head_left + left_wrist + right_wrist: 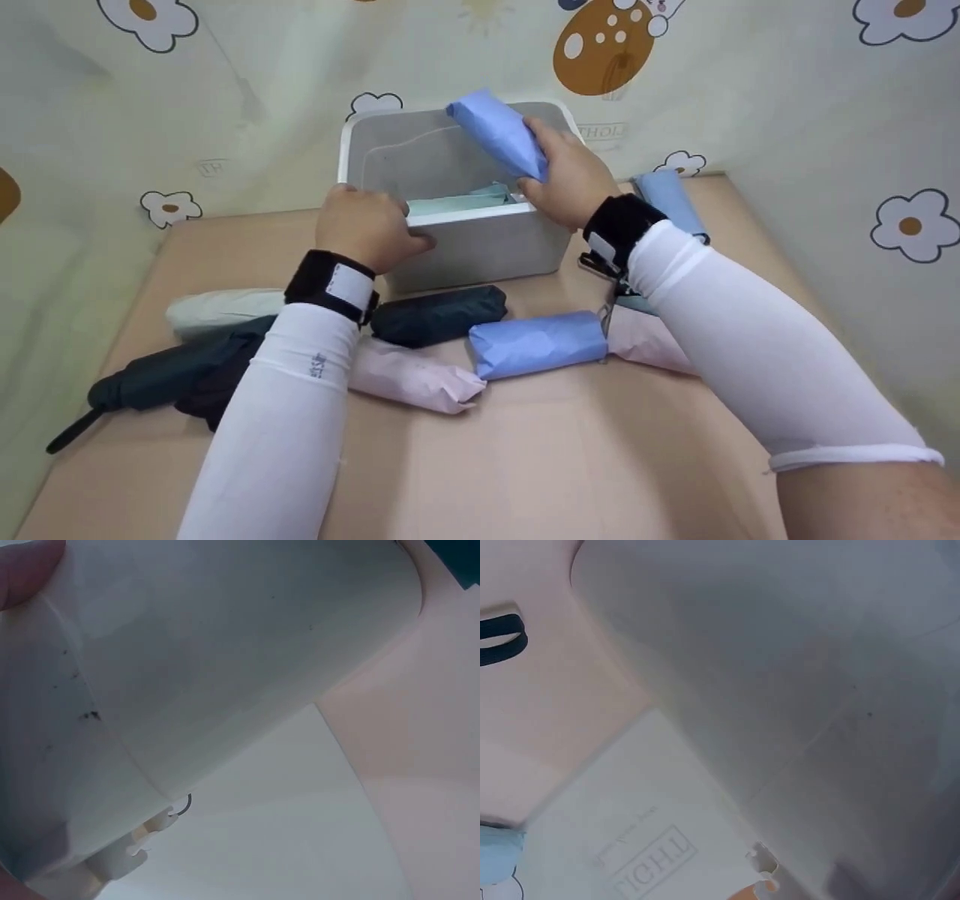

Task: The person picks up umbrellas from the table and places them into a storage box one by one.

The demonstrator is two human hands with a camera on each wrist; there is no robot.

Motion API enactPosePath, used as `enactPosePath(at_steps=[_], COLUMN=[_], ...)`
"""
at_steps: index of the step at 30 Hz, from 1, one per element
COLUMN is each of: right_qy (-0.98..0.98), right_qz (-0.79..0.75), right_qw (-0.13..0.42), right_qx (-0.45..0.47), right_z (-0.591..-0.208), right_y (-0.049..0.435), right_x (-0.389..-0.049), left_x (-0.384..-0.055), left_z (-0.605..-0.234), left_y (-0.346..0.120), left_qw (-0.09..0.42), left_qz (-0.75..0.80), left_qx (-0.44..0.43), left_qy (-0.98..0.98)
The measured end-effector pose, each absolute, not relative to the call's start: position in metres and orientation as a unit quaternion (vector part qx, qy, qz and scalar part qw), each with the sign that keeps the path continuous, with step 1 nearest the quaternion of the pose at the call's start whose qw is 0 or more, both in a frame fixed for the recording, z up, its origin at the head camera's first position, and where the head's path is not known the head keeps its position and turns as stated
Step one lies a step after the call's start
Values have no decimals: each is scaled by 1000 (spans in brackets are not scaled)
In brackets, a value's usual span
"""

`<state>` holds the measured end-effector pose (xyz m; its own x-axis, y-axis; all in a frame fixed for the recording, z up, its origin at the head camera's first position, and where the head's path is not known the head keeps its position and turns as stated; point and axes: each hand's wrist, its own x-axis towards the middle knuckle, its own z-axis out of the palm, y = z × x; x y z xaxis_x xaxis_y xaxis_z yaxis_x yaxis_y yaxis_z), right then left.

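A grey-white plastic storage box (487, 251) stands at the back of the table. Its front left rim is gripped by my left hand (364, 225), thumb outside on the front wall. Above the box's right side, my right hand (574, 172) holds a folded umbrella in a blue sleeve (495, 131), tilted with its far end up to the left. Inside the box lies a mint green fabric item (457, 202), partly hidden by the front wall. Both wrist views are mostly filled by the box wall (225, 652); the right wrist view shows neither the hand nor the blue umbrella.
In front of the box lie a dark folded umbrella (439, 315), a second blue one (538, 345), and pink ones (416, 375). Pale green (225, 311) and dark green umbrellas (169, 375) are at left. A light blue one (670, 202) lies right of the box. A patterned curtain hangs behind.
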<state>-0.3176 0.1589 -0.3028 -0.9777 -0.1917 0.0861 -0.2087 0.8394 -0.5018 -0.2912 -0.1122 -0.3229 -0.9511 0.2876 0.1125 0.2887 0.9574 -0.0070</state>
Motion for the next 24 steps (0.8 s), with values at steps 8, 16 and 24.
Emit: enactPosePath(at_steps=[8,16,24], right_qy=[-960,-961,-964], right_qz=[268,266,257], right_qw=[-9,-20,-44], right_qx=[86,70,55], right_z=[-301,-302,-299], right_y=[157,154,154], right_x=[-319,-320,-322], left_x=[-291,-292,-292], left_z=[-323,-324,-324], left_y=[-113,-112,-111], left_qw=[55,58,63], left_qz=[-1,5,5], left_qx=[-147,-146,-148], left_qy=[-988,-988,-987])
